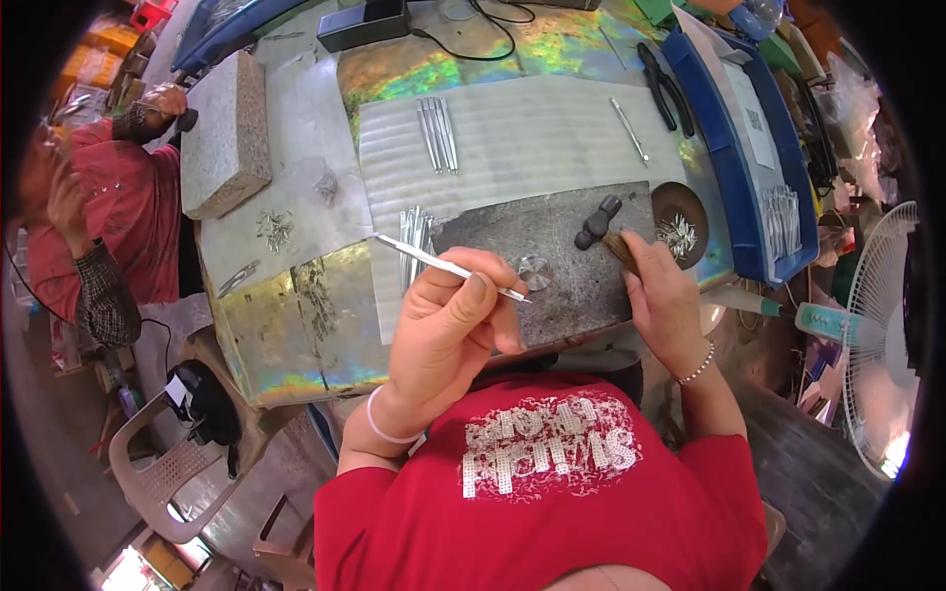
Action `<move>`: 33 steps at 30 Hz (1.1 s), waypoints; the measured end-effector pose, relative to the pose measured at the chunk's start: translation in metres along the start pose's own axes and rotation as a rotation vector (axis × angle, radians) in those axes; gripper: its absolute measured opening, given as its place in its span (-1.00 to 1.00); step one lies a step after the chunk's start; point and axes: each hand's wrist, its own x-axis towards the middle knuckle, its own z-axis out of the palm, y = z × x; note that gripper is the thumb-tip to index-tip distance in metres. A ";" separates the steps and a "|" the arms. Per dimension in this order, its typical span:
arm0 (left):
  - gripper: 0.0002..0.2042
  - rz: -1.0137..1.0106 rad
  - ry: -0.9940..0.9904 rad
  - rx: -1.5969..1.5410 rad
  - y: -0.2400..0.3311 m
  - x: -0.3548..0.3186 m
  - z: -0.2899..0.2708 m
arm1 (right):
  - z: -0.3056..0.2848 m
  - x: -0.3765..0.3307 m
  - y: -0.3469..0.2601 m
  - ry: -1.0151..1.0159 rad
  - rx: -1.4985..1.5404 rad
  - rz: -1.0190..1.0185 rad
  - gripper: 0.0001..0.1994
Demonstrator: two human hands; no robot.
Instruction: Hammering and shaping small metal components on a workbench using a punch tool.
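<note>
Rod [434, 260] sits pinched in our left hand [448, 315] over the left edge of the dark slab [576, 295], our right hand [662, 295] grips a partly hidden hammer [598, 223], the dish [676, 200] holds metal bits [678, 236], and the tray [727, 167] along the table's [355, 307] right edge holds slender pieces [781, 222] we barely make out.

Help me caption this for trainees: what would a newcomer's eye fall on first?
Likely first is the slim silver rod in the left hand, near the centre. Next comes the small hammer in the right hand, over the dark slab. A white fan stands out at far right.
</note>
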 end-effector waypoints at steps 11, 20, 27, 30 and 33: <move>-0.87 0.022 0.089 -0.042 -0.061 0.006 0.004 | 0.023 0.007 -0.049 -0.020 1.614 0.161 -0.83; -0.88 0.087 0.024 0.126 -0.047 -0.002 -0.017 | 0.019 0.014 -0.033 0.043 1.562 0.262 -0.92; -0.78 -0.206 -0.009 0.758 -0.019 -0.007 0.002 | 0.013 0.024 -0.037 -0.228 1.502 0.420 -0.93; -0.81 -0.333 0.007 0.668 -0.019 -0.004 -0.002 | 0.013 0.031 -0.039 -0.289 1.491 0.462 -0.93; -0.82 -0.364 -0.002 0.524 -0.023 0.001 -0.008 | 0.016 0.034 -0.036 -0.336 1.522 0.511 -0.92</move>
